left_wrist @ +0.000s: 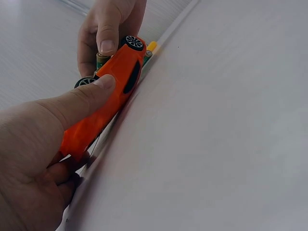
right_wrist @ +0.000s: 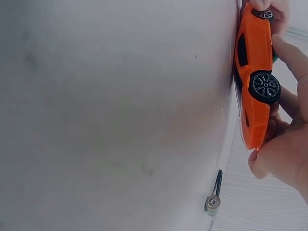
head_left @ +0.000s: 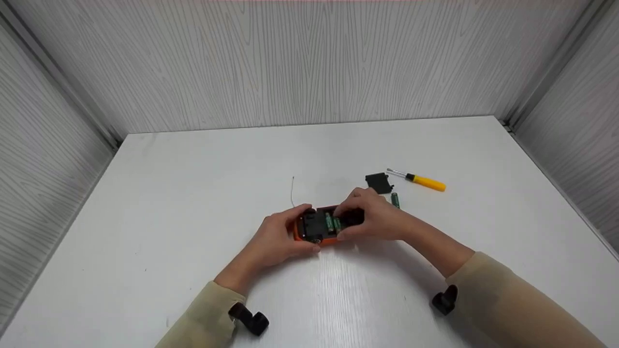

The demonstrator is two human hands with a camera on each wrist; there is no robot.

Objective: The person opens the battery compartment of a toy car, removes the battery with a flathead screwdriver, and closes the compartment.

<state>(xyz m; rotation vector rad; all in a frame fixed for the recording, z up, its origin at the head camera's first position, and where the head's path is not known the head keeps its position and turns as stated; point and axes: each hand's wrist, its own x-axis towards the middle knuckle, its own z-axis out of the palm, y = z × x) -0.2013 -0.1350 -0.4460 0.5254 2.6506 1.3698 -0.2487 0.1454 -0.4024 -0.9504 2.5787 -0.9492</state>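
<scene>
An orange toy car [head_left: 330,241] lies upside down on the white table, wheels up, its black underside [head_left: 314,225] showing an open battery compartment. My left hand [head_left: 278,239] grips one end of the car, thumb on the near side and fingers on the far side. In the compartment lie two green batteries side by side. My right hand [head_left: 375,215] pinches the right-hand battery [head_left: 337,224] by its ends, beside the other battery [head_left: 329,222]. The left wrist view shows a battery end [left_wrist: 101,60] close to the right thumb. The right palm hides part of the compartment.
A loose green battery [head_left: 395,200] lies on the table beyond the right wrist. Behind it are a black battery cover [head_left: 378,183] and a screwdriver [head_left: 428,183] with a yellow handle. A thin wire [head_left: 292,191] sticks out past the car's far side. Wood-grain panels [head_left: 309,63] enclose the table.
</scene>
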